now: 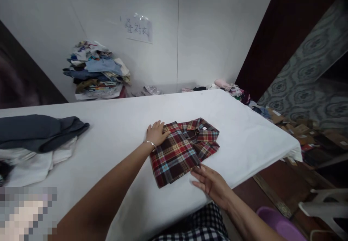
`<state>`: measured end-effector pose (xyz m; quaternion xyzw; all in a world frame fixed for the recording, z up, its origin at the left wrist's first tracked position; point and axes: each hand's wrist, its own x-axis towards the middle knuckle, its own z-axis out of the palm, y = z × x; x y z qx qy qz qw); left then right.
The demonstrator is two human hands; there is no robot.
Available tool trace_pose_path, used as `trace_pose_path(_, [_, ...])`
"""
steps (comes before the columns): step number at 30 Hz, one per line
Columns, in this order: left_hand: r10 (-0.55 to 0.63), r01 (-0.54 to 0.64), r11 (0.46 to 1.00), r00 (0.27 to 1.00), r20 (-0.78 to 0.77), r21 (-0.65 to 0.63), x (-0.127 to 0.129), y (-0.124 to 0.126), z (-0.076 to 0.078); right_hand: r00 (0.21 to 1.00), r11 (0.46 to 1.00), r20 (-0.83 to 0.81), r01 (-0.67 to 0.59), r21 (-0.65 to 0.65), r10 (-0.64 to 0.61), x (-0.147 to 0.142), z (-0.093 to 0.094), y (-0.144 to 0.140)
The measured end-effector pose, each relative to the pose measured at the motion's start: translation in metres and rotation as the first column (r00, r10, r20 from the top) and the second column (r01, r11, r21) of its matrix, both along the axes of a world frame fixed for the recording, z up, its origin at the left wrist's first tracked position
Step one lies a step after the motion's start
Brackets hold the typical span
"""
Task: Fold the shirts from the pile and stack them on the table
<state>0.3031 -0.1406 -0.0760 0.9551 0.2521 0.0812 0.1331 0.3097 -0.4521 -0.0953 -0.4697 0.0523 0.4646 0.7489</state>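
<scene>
Near the counter's [114, 132] near right edge, the folded plaid shirt [182, 150] lies flat, left hand [157, 133] pressing its far-left corner and right hand [211, 183] touching its near edge, fingers released, seemingly squaring the finished fold.

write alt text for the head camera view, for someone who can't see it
A person's left hand and right hand rest flat at the edges of a folded red plaid shirt on a white table. Grey and white clothes lie at the left.
</scene>
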Motion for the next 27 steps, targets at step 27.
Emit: trace_pose_path(27, [0.147,0.314,0.820,0.694,0.705,-0.479,-0.068,0.024,0.135,0.492,0.961,0.826,0.144,0.236,-0.277,0.103,0.102,0.068])
